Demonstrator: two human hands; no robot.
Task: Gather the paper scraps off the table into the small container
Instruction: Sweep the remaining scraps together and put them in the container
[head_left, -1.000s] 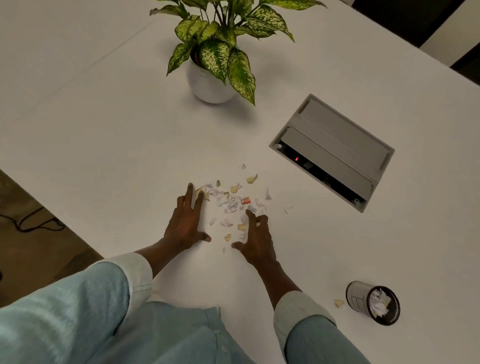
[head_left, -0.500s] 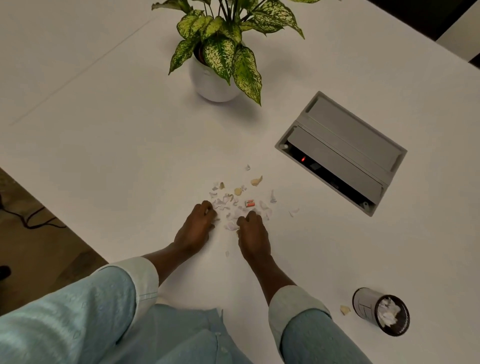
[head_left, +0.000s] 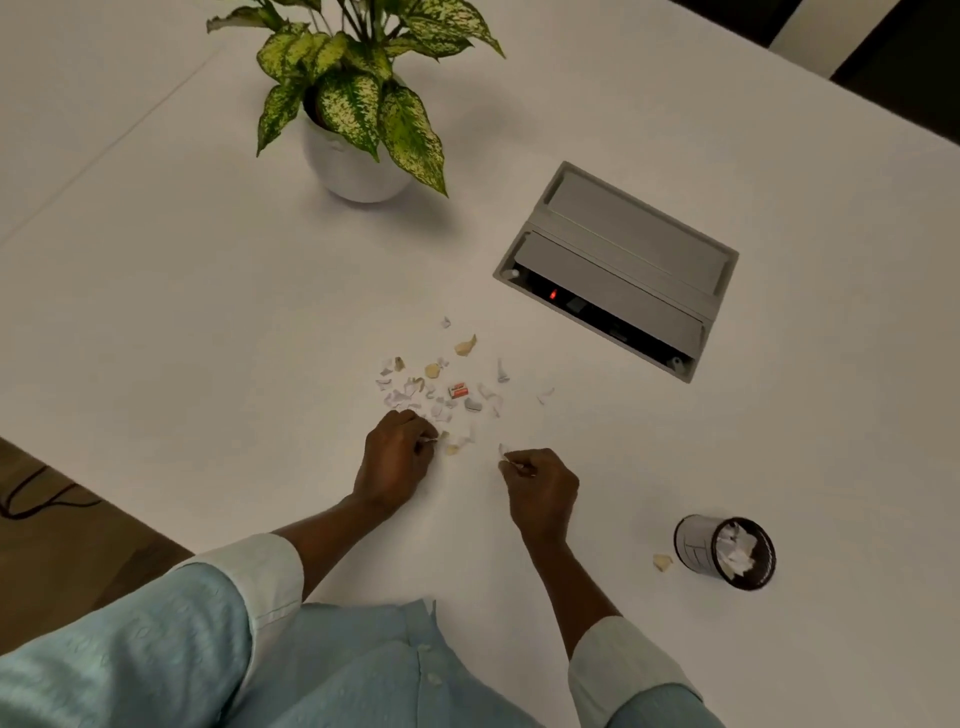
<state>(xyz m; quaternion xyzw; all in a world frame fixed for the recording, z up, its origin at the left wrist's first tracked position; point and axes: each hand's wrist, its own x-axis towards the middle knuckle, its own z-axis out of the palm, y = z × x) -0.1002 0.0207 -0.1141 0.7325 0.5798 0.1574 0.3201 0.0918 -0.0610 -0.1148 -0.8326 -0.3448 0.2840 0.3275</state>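
Several small paper scraps (head_left: 439, 387), white, tan and one orange, lie scattered on the white table (head_left: 208, 312) just beyond my hands. My left hand (head_left: 396, 457) is closed at the near edge of the pile, with bits of paper showing at its fingertips. My right hand (head_left: 543, 486) is closed too, pinching white scraps, and sits to the right of the pile. The small container (head_left: 724, 552), a dark mesh cup with paper inside, stands at the lower right. One tan scrap (head_left: 662, 561) lies beside it on the left.
A potted plant (head_left: 358, 104) in a white pot stands at the far side. A grey cable box (head_left: 618, 270) with a red light is set into the table at the right. The table's near left edge drops to the floor, where cables lie.
Both hands went from flat and open beside the pile to closed fists on scraps. My right hand has since drawn away to the right, toward the container.
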